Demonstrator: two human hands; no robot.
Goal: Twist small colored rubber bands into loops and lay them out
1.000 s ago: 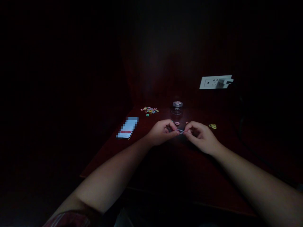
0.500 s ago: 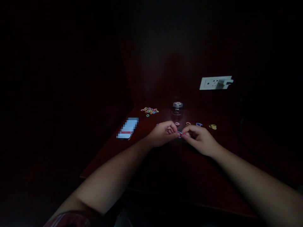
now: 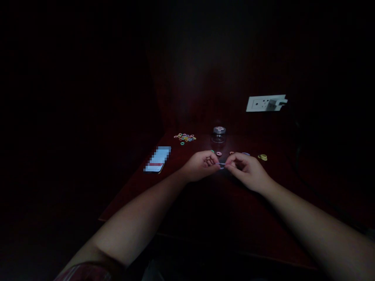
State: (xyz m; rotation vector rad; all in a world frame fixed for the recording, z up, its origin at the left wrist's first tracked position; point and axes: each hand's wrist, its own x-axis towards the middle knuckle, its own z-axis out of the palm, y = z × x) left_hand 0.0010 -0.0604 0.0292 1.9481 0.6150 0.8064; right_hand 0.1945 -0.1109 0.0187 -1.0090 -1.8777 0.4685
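Observation:
Between my two hands a pale, bluish-white hair tie [image 3: 222,164] is stretched out above the table. My left hand [image 3: 203,166] pinches its left end between thumb and fingertips. At its right end, my right hand [image 3: 247,171] grips it the same way. Just beyond my fingers lie a pink hair tie [image 3: 219,154] and a green one [image 3: 212,151]. An orange hair tie [image 3: 232,153] and a blue one [image 3: 246,153] are partly hidden behind my right hand. Several yellow hair ties [image 3: 263,157] lie together farther right.
A loose pile of many-coloured hair ties [image 3: 185,137] lies at the back left. A clear lidded jar [image 3: 219,134] stands at the back. To the left is a phone [image 3: 158,159] with a blurred screen. A socket plate [image 3: 265,103] with a plug is on the wall above the dark red table [image 3: 140,195].
My hands have drawn slightly apart, and the pale hair tie between them is now stretched into two near-parallel strands. The green hair tie has come into view beside my left fingers.

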